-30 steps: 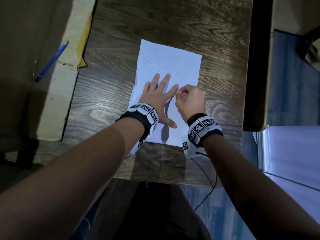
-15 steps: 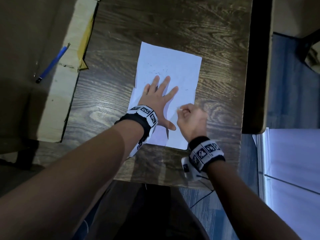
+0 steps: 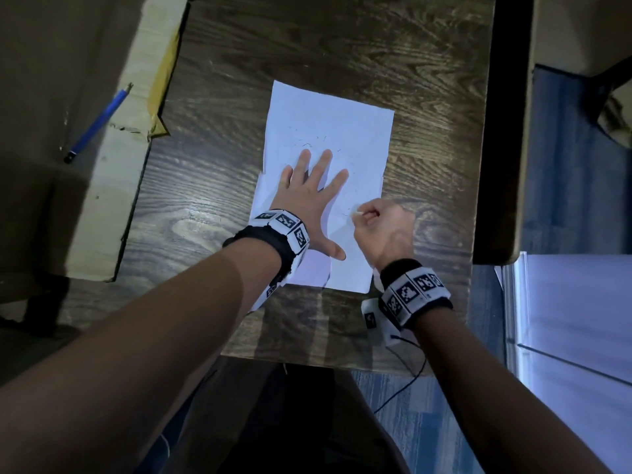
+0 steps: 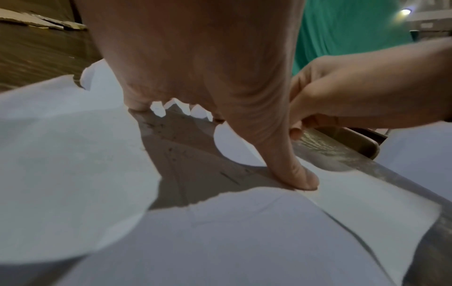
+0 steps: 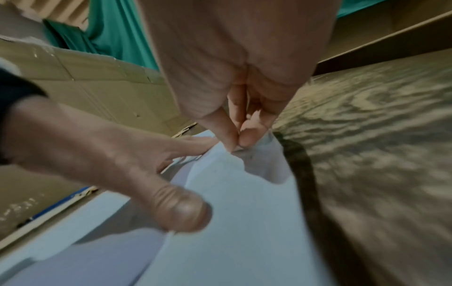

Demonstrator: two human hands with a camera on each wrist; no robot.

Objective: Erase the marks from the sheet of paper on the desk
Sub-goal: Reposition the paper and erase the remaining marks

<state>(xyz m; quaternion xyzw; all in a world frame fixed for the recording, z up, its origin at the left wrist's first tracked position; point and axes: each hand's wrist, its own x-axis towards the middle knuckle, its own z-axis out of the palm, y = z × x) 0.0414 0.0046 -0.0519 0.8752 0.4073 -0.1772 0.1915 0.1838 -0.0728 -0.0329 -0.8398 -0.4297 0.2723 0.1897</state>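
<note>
A white sheet of paper [image 3: 328, 118] lies on the dark wooden desk [image 3: 342, 39], with faint dark marks [image 3: 307, 145] near its middle. My left hand [image 3: 313, 196] presses flat on the sheet, fingers spread; its thumb [image 4: 303, 178] pushes down on the paper [image 4: 244, 232]. My right hand [image 3: 362, 217] sits at the sheet's right edge, level with the left thumb's base, and pinches a small white eraser [image 3: 358, 212]. In the right wrist view the right hand [image 5: 237, 143] holds thumb and finger tight together on the paper [image 5: 244, 212].
A blue pen [image 3: 97, 123] lies on a cardboard box [image 3: 102, 200] left of the desk. The desk's right edge [image 3: 478, 200] borders a dark gap. A thin cable [image 3: 403, 388] hangs below my right wrist. Green cloth [image 4: 342, 29] hangs behind.
My right hand has slid toward me along the paper's right side, away from the left fingertips, still pinching the eraser. The left hand has stayed flat on the sheet.
</note>
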